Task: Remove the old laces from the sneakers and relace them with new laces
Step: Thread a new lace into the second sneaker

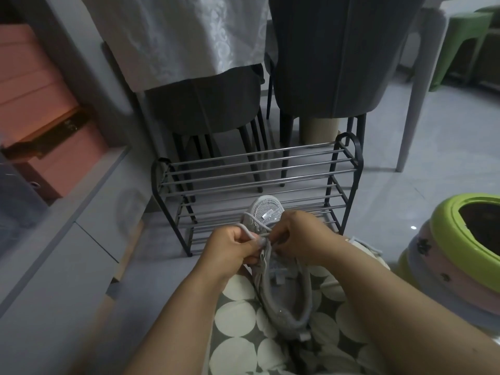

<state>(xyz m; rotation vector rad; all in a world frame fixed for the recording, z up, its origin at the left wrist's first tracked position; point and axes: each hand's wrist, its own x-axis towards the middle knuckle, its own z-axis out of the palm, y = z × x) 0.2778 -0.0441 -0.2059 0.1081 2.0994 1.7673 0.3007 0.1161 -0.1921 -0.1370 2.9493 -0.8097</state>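
A grey sneaker rests on the person's lap, toe pointing away toward a metal shoe rack, heel nearest the camera. The left hand has its fingers curled round a loop of grey lace and pinches the edge of the tongue area. The right hand is curled over the eyelet rows, apparently pinching the lace there (the fingertips are hidden, so the exact hold cannot be confirmed).

Judgement on handling: the shoe looks light, with a soft knit or mesh upper that will buckle if pulled on, so it is best steadied at the firmer eyelet band or the sole. The lace is limp cord, likely to drag in the eyelets; take it close to each eyelet and draw it out in short lengths.
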